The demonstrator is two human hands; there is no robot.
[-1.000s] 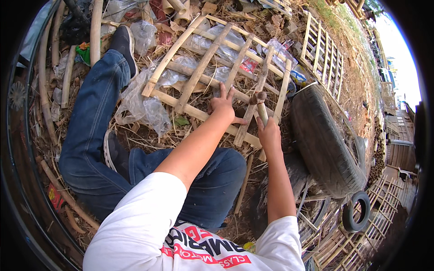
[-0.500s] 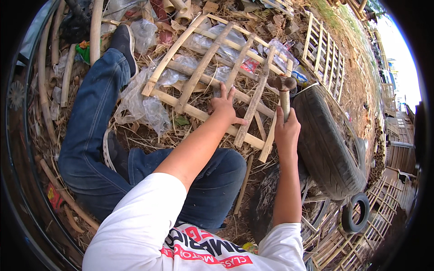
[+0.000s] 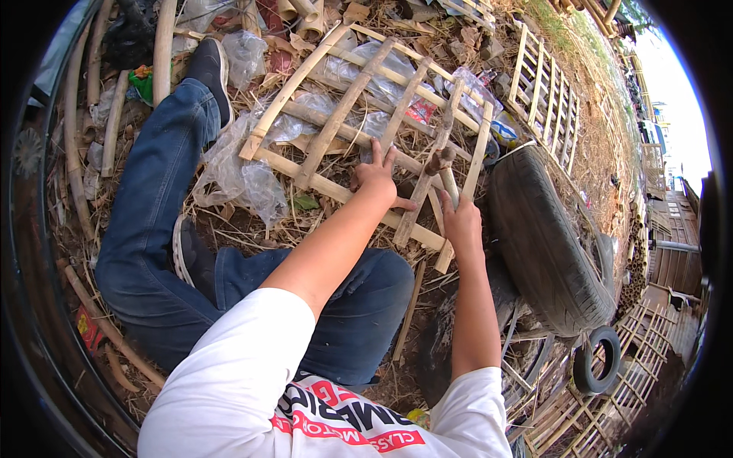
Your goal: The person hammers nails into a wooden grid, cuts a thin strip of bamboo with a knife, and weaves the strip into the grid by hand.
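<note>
A bamboo lattice panel (image 3: 345, 114) made of crossed slats lies on the littered ground in front of my bent legs. My left hand (image 3: 376, 177) rests on its near part, with the thumb and some fingers stretched apart across the slats. My right hand (image 3: 462, 223) is closed around the pale handle of a hammer (image 3: 450, 183). The hammer's brown, rusty-looking head is over the slat just right of my left hand; whether it touches the bamboo I cannot tell. Any nail under the head is hidden or too small to make out.
A large worn tyre (image 3: 546, 240) stands close to my right forearm, with a smaller tyre (image 3: 597, 360) beyond it. Another lattice panel (image 3: 546, 91) lies at the far right. Plastic bags (image 3: 256, 187), straw and loose bamboo poles (image 3: 163, 53) surround my legs.
My right hand has swung the hammer left and down, from beside the panel's right edge to over a slat. My left hand has stayed in place.
</note>
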